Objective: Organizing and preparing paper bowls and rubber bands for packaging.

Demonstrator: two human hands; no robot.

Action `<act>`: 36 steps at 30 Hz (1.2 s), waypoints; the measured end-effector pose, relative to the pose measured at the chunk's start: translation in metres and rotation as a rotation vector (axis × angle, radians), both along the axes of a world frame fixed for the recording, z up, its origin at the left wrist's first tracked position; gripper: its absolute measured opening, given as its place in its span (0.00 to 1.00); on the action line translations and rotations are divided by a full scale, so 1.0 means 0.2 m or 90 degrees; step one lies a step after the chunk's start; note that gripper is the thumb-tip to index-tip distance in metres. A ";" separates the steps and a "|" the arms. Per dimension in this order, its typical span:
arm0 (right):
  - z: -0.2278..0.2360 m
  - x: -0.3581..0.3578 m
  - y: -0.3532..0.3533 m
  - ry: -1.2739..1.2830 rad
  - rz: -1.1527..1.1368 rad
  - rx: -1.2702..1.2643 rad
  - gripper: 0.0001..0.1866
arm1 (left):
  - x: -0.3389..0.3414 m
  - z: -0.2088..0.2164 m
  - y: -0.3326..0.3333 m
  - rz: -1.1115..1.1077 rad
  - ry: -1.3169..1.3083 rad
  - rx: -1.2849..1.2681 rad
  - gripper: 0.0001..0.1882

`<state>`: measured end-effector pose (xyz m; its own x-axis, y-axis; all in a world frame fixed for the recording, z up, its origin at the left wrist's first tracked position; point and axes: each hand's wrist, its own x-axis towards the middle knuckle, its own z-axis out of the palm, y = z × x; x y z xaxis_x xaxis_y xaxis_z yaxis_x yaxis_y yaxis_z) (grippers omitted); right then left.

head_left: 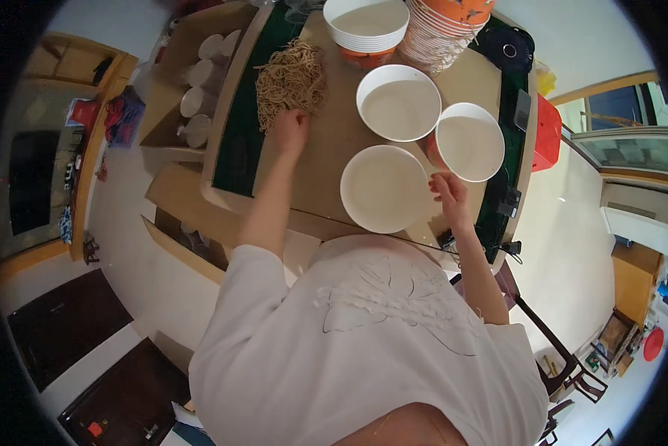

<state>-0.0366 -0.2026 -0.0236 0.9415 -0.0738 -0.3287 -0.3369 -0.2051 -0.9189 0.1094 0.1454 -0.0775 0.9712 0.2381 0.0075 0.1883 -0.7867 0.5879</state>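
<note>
My left hand [290, 132] reaches to the near edge of a heap of tan rubber bands [292, 78], its fingers curled together. Whatever they pinch is too small to make out. My right hand [451, 196] is just beside the right rim of the nearest white paper bowl [384, 189], fingers loosely bent and apart. No object shows in it, and I cannot tell whether a fingertip touches the rim. Behind that bowl stand a second white bowl [399, 104] and, to the right, a third bowl [468, 143] with some orange on its outside.
At the far side stand a short stack of bowls [367, 30] and a taller orange-patterned stack [445, 33]. Cardboard [315, 163] covers part of the green tabletop [233, 152]. A carton [172, 111] with pale containers is on the left, a red container [547, 134] on the right.
</note>
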 end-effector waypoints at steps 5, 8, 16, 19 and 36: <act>0.18 0.15 0.23 -0.149 0.003 -0.090 0.18 | -0.05 -0.18 -0.08 -0.108 -0.081 0.141 0.10; 0.22 0.21 0.29 -0.174 0.062 -0.207 0.18 | -0.03 -0.17 -0.13 -0.086 -0.041 0.186 0.10; 0.14 0.37 0.29 -0.218 0.127 -0.402 0.17 | 0.00 -0.08 -0.15 -0.079 0.030 0.000 0.07; 0.21 0.46 0.35 -0.241 0.157 -0.437 0.14 | 0.03 -0.03 -0.07 0.017 -0.168 -0.183 0.04; 1.26 0.03 0.05 -0.724 0.004 -0.353 0.18 | -0.10 0.15 0.10 0.193 -0.204 -0.432 0.04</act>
